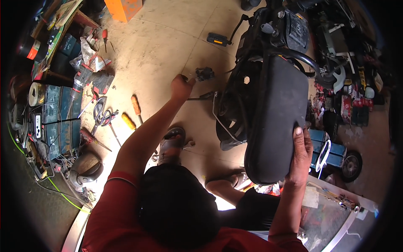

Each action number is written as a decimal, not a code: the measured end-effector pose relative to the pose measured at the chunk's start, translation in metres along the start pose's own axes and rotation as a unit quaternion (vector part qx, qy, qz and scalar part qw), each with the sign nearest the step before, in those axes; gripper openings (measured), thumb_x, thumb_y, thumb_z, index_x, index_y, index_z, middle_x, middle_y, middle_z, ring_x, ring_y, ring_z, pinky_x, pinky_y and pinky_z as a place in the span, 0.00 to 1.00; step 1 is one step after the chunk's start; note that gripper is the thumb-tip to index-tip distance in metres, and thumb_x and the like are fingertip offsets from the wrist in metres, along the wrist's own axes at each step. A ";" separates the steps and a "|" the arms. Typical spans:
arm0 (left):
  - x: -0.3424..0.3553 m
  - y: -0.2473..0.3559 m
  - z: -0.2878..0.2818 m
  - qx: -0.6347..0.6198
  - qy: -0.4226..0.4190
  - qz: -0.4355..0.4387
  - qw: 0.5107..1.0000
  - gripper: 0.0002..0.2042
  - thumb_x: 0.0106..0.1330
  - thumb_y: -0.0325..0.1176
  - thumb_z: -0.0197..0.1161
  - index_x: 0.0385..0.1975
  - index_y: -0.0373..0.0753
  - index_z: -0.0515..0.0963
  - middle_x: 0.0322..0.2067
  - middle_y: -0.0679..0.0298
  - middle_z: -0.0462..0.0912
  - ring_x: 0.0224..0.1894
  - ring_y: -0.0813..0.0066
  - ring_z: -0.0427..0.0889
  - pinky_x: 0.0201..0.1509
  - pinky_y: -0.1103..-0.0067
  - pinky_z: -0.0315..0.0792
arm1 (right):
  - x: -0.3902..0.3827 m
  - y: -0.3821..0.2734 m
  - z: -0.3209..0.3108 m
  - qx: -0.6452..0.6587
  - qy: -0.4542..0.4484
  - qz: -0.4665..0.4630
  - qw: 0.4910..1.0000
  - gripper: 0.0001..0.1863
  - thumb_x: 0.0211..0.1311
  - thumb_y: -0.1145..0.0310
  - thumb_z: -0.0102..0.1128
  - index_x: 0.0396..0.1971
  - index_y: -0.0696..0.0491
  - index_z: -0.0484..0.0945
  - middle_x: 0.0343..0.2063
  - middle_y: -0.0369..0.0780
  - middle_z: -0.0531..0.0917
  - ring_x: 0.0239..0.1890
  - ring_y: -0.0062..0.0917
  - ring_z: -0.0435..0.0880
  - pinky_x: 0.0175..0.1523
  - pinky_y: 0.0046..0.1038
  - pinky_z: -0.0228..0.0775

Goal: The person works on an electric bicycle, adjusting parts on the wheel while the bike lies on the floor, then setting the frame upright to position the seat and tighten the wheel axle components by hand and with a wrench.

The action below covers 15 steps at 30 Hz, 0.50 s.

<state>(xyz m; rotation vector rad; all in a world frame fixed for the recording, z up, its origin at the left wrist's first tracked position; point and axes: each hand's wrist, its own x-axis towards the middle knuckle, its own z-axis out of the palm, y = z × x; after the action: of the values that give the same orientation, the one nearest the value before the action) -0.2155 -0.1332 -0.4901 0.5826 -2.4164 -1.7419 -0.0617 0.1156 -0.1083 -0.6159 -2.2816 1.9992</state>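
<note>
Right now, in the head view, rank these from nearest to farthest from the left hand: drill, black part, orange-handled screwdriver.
1. Black part: just right of the left hand.
2. Orange-handled screwdriver: on the floor, left of the hand.
3. Drill: farther left.

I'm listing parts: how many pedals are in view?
1: the black-and-orange pedal, on the crank beyond and left of the black seat. Another may be hidden behind the machine's body.
</note>
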 end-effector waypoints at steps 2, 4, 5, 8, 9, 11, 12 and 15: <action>-0.003 0.009 -0.009 0.001 -0.217 -0.123 0.968 0.11 0.69 0.34 0.70 0.40 0.30 0.82 0.26 0.57 0.87 0.21 0.70 0.84 0.24 0.74 0.77 | 0.000 0.000 0.001 0.005 -0.001 0.001 1.000 0.27 0.77 0.59 0.65 0.67 0.60 0.75 0.55 0.41 0.86 0.53 0.22 0.84 0.61 0.24 0.74; -0.022 0.002 -0.001 0.007 -0.257 -0.115 0.960 0.11 0.71 0.37 0.68 0.38 0.32 0.85 0.29 0.59 0.88 0.26 0.73 0.85 0.29 0.75 0.79 | -0.001 0.000 0.001 0.009 0.000 0.001 1.000 0.27 0.77 0.59 0.65 0.67 0.60 0.74 0.56 0.41 0.85 0.54 0.23 0.83 0.62 0.24 0.73; -0.037 0.007 0.002 -0.085 -0.238 -0.109 0.961 0.10 0.71 0.36 0.68 0.39 0.34 0.87 0.28 0.59 0.88 0.28 0.76 0.85 0.32 0.74 0.79 | -0.001 0.000 0.000 0.006 0.007 0.001 1.000 0.28 0.77 0.59 0.65 0.68 0.61 0.74 0.57 0.42 0.85 0.55 0.24 0.83 0.63 0.25 0.72; -0.061 0.005 0.003 -0.193 -0.203 -0.083 0.956 0.12 0.69 0.35 0.68 0.47 0.36 0.88 0.28 0.62 0.86 0.31 0.80 0.83 0.36 0.74 0.79 | -0.001 -0.001 -0.001 -0.004 0.012 0.008 1.000 0.30 0.76 0.58 0.66 0.68 0.62 0.73 0.58 0.43 0.84 0.57 0.27 0.82 0.66 0.27 0.71; -0.066 0.001 0.001 -0.161 -0.196 -0.040 0.967 0.13 0.69 0.34 0.69 0.48 0.35 0.88 0.29 0.62 0.87 0.32 0.78 0.84 0.37 0.75 0.78 | -0.001 -0.002 -0.001 -0.011 0.014 0.012 1.000 0.32 0.76 0.58 0.66 0.69 0.63 0.72 0.59 0.44 0.83 0.59 0.28 0.82 0.67 0.28 0.70; -0.073 0.007 -0.007 -0.128 -0.186 0.001 0.974 0.13 0.69 0.34 0.69 0.49 0.34 0.87 0.30 0.61 0.88 0.32 0.76 0.84 0.38 0.75 0.78 | 0.000 -0.006 -0.001 -0.081 0.025 -0.010 0.996 0.33 0.75 0.58 0.67 0.69 0.64 0.71 0.60 0.46 0.83 0.60 0.31 0.82 0.68 0.30 0.70; -0.076 0.011 -0.009 -0.113 -0.157 0.121 0.974 0.14 0.69 0.34 0.69 0.50 0.35 0.87 0.33 0.60 0.89 0.35 0.75 0.85 0.40 0.75 0.78 | 0.001 -0.008 -0.001 -0.151 0.037 -0.035 0.987 0.34 0.74 0.58 0.68 0.70 0.65 0.70 0.62 0.48 0.82 0.61 0.33 0.81 0.69 0.32 0.69; -0.080 0.022 -0.017 -0.102 -0.172 0.118 0.973 0.14 0.69 0.33 0.70 0.52 0.36 0.87 0.40 0.58 0.91 0.41 0.72 0.87 0.46 0.76 0.79 | -0.004 -0.015 0.006 -0.350 0.093 -0.155 0.919 0.37 0.72 0.59 0.70 0.71 0.66 0.69 0.65 0.52 0.80 0.65 0.39 0.79 0.73 0.37 0.66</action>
<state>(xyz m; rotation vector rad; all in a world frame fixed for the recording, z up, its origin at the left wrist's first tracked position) -0.1418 -0.1128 -0.4536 -0.0358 -2.3435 -2.0867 -0.0640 0.1074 -0.0942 -0.4000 -2.7237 0.9164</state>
